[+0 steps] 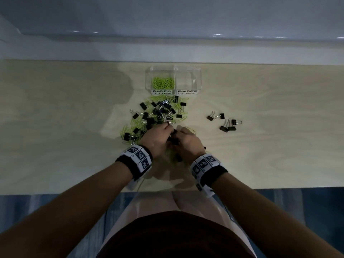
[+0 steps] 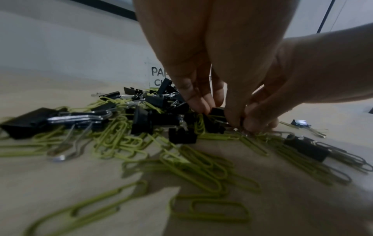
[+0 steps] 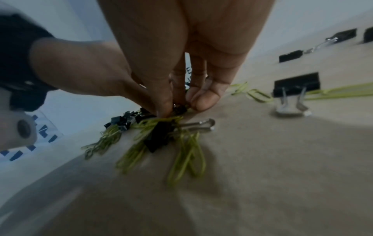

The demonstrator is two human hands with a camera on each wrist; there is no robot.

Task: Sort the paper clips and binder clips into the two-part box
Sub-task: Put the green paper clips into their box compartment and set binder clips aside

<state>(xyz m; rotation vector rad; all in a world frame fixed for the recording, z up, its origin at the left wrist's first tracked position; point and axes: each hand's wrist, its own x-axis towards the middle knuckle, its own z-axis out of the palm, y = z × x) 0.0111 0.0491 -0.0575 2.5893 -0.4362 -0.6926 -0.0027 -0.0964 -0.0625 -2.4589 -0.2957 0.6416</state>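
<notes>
A clear two-part box [image 1: 197, 79] stands at the back; its left part, labelled PAPER CLIPS, holds green paper clips [image 1: 163, 82], and its right part, labelled BINDER CLIPS, looks bare. In front lies a mixed pile [image 1: 158, 112] of black binder clips and green paper clips. Both hands meet at the pile's near end. My left hand [image 1: 168, 130] [image 2: 210, 108] pinches a black binder clip [image 2: 218, 111] from above. My right hand [image 1: 176, 135] [image 3: 179, 105] pinches the same small black clip [image 3: 180, 109] with thumb and fingers. Another binder clip [image 3: 159, 137] tangled in paper clips lies just below them.
A few black binder clips [image 1: 225, 122] lie apart on the right of the light wooden table [image 1: 279, 146]. A lone binder clip [image 3: 295, 86] stands right of my right hand. A pale wall runs along the table's far edge. The near edge is by my lap.
</notes>
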